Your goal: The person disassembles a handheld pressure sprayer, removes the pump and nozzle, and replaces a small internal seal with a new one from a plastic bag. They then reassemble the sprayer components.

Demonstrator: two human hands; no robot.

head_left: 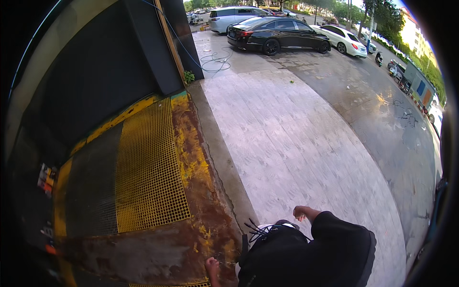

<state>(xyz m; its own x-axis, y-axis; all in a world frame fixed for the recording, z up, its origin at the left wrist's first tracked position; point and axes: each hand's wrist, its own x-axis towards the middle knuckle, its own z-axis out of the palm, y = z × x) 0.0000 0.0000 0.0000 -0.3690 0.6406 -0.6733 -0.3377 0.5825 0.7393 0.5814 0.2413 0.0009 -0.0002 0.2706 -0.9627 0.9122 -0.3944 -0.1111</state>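
Observation:
My left hand [212, 264] hangs low by my side, above the rusty, yellow-stained metal edge [196, 182]. Its fingers are curled, and a small dark shape shows at the fingertips, too small to name. My right hand [302, 212] is held out in front of my body over the pale paving, with the fingers bent in and nothing visible in them. A black sleeve [337, 239] covers the upper part of that arm. Between the hands, several thin black cables [259, 231] stick out in front of my dark clothing. Neither hand touches anything else that I can make out.
A yellow and dark floor grating [148, 167] lies to the left, beside a dark wall [100, 67]. Pale tiles [291, 138] stretch ahead. A loose hose [216, 61] lies coiled near the wall's end. A black car [279, 34] and other cars stand at the far side.

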